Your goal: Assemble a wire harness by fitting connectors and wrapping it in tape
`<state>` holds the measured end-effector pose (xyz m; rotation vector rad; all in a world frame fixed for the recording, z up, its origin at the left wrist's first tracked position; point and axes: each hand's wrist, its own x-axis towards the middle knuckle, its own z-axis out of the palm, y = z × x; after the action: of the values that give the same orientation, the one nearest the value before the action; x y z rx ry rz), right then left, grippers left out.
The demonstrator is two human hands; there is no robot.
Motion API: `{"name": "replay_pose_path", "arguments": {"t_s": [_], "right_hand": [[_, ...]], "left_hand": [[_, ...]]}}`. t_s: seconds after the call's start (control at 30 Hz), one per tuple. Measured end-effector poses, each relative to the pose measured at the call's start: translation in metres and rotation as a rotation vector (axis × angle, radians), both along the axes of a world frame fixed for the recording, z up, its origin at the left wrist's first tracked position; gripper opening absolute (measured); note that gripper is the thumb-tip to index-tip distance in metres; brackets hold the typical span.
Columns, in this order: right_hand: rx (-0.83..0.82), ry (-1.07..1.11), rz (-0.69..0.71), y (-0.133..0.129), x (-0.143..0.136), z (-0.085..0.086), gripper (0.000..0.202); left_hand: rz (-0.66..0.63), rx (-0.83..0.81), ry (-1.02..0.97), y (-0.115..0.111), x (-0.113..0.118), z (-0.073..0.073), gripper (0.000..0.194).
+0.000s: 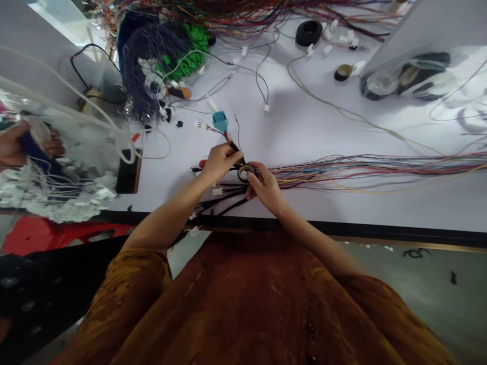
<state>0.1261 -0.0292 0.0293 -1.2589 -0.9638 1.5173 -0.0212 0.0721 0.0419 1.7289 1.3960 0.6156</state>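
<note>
My left hand (220, 162) is closed, thumb and fingers pinching a black-wrapped wire branch (236, 147) that ends in a light-blue connector (219, 121). Just to its right, my right hand (265, 187) is closed on a small roll of tape (240, 175), its thumb across the ring. The roll sits against the wire harness (327, 171), whose loose coloured wires stretch away to the right. Left of the hands, several black-sleeved branches fan out toward the table edge, some with white connectors (217, 191). The fingers hide where the tape meets the wires.
A black tape roll (309, 33) and a smaller roll (343, 72) lie at the back. Dark-blue wires with green connectors (192, 56) are heaped at back left. A phone (129, 172) lies near another person's hand (15, 144) and white connectors. The table's black edge (342, 228) runs before me.
</note>
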Motion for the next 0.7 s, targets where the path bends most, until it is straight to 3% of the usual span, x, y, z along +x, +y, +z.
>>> {"name": "replay_pose_path", "arguments": {"t_s": [0.23,0.43,0.6,0.7], "right_hand": [[-0.048,0.086,-0.052,-0.002,-0.015,0.002,0.039],[-0.136,0.206,-0.043,0.002,-0.029,0.001,0.048],[-0.077,0.186,0.092,-0.003,-0.031,-0.014,0.070],[-0.019,0.091,0.199,-0.004,-0.008,-0.015,0.065]], "left_hand": [[-0.155,0.015,0.175,0.009,0.007,0.019,0.023],[-0.175,0.121,0.317,0.010,0.017,0.025,0.017],[-0.203,0.136,0.374,0.000,0.024,0.028,0.017],[-0.269,0.277,0.448,-0.016,0.022,0.022,0.016]]}}
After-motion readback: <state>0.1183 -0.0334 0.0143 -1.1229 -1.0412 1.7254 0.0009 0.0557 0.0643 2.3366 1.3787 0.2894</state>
